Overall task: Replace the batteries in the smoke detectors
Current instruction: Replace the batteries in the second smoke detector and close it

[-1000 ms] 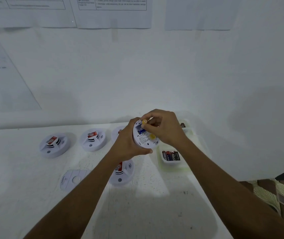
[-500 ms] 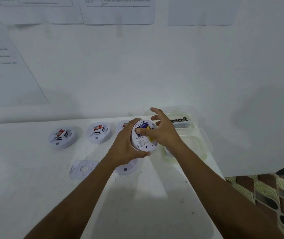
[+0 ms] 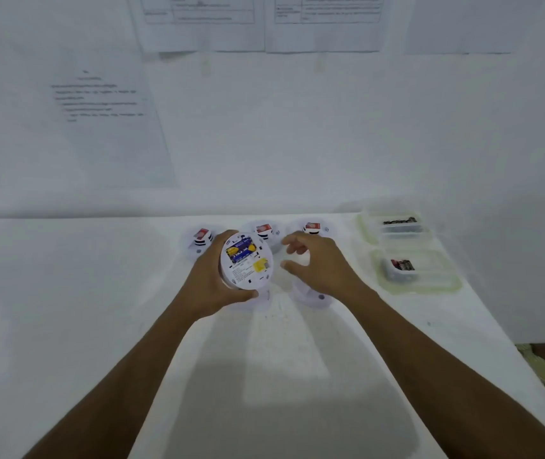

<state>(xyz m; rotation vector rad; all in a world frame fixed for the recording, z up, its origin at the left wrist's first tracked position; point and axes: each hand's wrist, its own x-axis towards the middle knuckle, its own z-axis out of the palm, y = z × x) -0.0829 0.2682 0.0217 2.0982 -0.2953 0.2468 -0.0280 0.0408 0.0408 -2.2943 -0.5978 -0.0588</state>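
Smoke detector (image 3: 246,261), a smooth round white plastic disc, stands on edge above the desk (image 3: 66,293), labelled back facing the viewer. Left hand (image 3: 211,279) curls its fingers round the rim; right hand (image 3: 317,266) is just beside it, fingers spread.

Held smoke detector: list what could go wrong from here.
The left hand alone grips the smoke detector, tilted, its batteries uncovered; they might slip out if not seated. The right hand, open, hovers close above another detector on the table and could knock it.
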